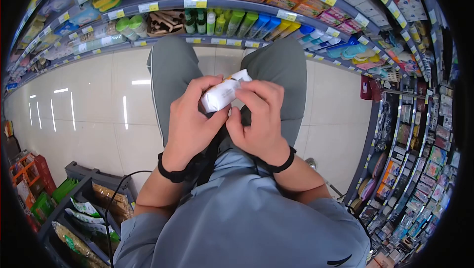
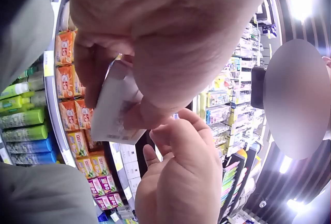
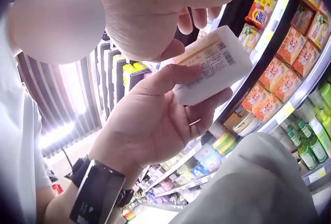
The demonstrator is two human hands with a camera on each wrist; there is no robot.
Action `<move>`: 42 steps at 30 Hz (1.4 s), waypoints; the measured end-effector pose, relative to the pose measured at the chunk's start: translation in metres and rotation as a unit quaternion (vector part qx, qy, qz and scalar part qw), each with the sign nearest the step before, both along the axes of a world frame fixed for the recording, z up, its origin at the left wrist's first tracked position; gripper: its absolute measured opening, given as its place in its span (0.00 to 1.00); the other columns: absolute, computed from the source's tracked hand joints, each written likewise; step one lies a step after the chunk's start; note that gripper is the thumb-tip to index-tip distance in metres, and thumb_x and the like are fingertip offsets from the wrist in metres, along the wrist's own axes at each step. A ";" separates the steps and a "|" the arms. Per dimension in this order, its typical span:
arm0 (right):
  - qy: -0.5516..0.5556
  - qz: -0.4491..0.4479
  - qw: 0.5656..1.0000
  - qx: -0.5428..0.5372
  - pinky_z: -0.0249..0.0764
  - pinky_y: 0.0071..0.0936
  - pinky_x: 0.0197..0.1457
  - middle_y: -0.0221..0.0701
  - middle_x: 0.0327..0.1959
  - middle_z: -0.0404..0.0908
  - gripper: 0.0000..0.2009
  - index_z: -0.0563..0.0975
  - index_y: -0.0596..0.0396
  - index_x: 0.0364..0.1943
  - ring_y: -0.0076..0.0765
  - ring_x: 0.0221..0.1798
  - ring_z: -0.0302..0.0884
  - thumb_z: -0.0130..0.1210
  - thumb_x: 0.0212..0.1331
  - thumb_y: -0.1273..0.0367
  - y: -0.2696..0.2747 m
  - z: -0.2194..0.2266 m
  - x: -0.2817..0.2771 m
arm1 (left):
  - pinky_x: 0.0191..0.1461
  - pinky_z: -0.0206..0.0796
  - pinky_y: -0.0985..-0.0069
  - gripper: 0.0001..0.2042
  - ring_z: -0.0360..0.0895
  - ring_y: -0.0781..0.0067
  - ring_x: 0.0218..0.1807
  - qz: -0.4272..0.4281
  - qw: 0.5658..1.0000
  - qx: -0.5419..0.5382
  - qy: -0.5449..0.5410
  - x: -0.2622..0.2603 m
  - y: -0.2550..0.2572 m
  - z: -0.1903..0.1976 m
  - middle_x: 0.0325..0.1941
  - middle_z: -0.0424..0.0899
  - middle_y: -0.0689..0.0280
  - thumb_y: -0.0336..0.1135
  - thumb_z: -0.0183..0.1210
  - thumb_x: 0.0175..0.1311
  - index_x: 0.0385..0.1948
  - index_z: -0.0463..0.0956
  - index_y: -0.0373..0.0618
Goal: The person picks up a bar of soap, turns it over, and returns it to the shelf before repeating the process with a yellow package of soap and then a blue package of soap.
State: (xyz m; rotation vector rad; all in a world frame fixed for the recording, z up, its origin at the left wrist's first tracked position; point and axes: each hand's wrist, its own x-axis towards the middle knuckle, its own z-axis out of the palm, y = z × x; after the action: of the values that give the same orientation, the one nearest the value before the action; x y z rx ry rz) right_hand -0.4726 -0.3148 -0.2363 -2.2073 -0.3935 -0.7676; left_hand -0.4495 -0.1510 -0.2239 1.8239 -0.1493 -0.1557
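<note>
A white packet (image 1: 220,95) with printed text is held between the two hands, above the knees. The left hand (image 1: 191,115) grips its left end, thumb on the near face and fingers behind. In the right wrist view the left hand (image 3: 150,115) holds the packet (image 3: 214,66) with its thumb over a beige label and barcode. The right hand (image 1: 260,115) is at the packet's right end, its fingers bent and fingertips at the edge. From the left wrist the packet (image 2: 118,105) shows under the left hand (image 2: 160,32), with the right hand (image 2: 181,177) just beside it.
Shelves (image 1: 197,4) with orange packs and green and blue bottles curve across the front. More shelves of small goods (image 1: 419,169) line the right. Bins of bagged goods (image 1: 89,213) stand at the lower left. Pale floor tiles (image 1: 89,95) lie around the legs.
</note>
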 end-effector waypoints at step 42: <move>0.125 0.081 0.982 -0.112 0.52 0.60 0.77 0.47 0.75 0.71 0.37 0.73 0.62 0.69 0.53 0.79 0.66 0.56 0.69 0.43 -0.010 0.006 0.000 | 0.58 0.76 0.73 0.23 0.85 0.72 0.55 0.025 0.999 -0.012 -0.031 0.001 0.009 -0.008 0.58 0.87 0.57 0.22 0.70 0.58 0.57 0.76 0.40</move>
State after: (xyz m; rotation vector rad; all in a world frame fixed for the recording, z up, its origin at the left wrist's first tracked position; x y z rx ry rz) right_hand -0.4731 -0.3250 -0.2304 -2.4093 -0.5453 -0.3659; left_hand -0.4483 -0.1423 -0.2319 1.8076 -0.1481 -0.0626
